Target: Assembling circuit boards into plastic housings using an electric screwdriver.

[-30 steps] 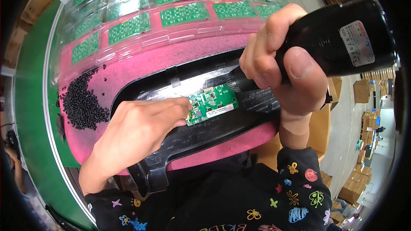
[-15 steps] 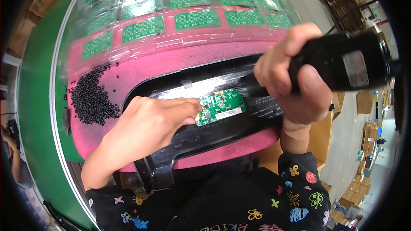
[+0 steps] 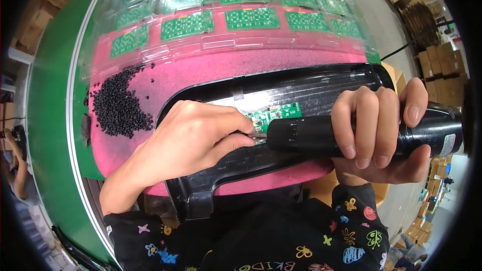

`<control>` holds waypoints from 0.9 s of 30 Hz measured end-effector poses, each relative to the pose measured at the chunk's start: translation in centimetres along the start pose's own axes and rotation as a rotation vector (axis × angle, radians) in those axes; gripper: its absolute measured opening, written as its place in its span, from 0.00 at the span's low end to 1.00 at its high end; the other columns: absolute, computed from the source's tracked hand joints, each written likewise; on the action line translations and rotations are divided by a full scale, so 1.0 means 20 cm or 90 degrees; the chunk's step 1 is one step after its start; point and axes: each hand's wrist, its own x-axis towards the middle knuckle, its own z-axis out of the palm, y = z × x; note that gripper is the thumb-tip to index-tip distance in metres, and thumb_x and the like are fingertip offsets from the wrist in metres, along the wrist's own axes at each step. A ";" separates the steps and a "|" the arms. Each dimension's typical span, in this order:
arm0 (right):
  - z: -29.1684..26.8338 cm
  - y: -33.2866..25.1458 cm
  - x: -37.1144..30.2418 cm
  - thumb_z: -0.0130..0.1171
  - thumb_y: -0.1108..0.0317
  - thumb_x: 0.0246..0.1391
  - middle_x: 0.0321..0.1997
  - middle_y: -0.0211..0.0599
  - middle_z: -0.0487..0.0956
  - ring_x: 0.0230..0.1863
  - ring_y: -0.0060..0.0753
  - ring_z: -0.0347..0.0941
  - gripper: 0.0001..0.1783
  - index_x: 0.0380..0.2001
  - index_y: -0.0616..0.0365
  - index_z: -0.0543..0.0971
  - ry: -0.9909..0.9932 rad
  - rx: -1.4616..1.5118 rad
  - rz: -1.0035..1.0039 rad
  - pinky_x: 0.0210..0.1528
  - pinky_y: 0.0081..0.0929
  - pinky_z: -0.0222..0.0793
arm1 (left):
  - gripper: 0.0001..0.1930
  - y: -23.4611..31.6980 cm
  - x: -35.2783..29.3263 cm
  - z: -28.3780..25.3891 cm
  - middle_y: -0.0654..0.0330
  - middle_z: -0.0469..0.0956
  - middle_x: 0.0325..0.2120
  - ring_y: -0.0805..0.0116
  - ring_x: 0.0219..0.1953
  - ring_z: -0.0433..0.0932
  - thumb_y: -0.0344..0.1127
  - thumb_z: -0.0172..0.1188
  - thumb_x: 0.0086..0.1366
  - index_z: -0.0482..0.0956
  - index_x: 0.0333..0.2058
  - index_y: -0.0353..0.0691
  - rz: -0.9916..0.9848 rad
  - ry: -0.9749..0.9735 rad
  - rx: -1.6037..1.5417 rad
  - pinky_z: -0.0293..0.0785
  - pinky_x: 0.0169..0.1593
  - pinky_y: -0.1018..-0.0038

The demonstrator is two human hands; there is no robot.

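My right hand (image 3: 379,130) is wrapped round a black electric screwdriver (image 3: 311,134), which lies almost level with its metal bit toward the left. At the bit's tip my left hand (image 3: 201,133) pinches thumb and fingertips together. Whatever sits between those fingertips is too small and hidden to make out. Just behind the screwdriver's nose, a green circuit board (image 3: 283,112) rests inside a long black plastic housing (image 3: 301,83). My left fingers and the screwdriver cover part of the board.
Loose small black screws (image 3: 120,103) lie in a heap on the pink mat (image 3: 196,63) at left. Beyond the housing, clear plastic trays (image 3: 221,42) carry rows of green boards. A black cable (image 3: 419,39) runs at far right, near stacked cardboard boxes (image 3: 442,62).
My right hand has come nearer to me, and the screwdriver's bit has swung to my left fingertips. My left fingers have moved from the board's edge to the bit. The view has shifted slightly.
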 end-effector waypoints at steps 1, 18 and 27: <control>0.00 0.00 0.00 0.59 0.59 0.56 0.18 0.22 0.72 0.17 0.17 0.69 0.16 0.40 0.52 0.64 -0.007 -0.003 -0.001 0.23 0.16 0.70 | 0.09 0.00 0.00 0.00 0.55 0.80 0.25 0.56 0.27 0.80 0.25 0.70 0.51 0.79 0.31 0.33 0.012 0.000 0.006 0.75 0.30 0.69; -0.04 0.08 0.03 0.69 0.34 0.40 0.47 0.31 0.69 0.47 0.35 0.71 0.64 0.72 0.46 0.47 -0.026 -0.210 0.066 0.57 0.40 0.68 | 0.09 -0.03 0.00 0.01 0.55 0.79 0.23 0.55 0.27 0.80 0.27 0.69 0.52 0.78 0.30 0.35 0.049 0.117 0.081 0.75 0.28 0.66; 0.04 0.07 0.04 0.70 0.45 0.47 0.33 0.26 0.70 0.31 0.28 0.71 0.58 0.71 0.49 0.46 0.113 -0.245 0.167 0.46 0.38 0.72 | 0.06 -0.01 0.01 -0.01 0.56 0.81 0.26 0.62 0.26 0.82 0.27 0.69 0.54 0.81 0.29 0.35 0.062 0.232 0.164 0.75 0.30 0.72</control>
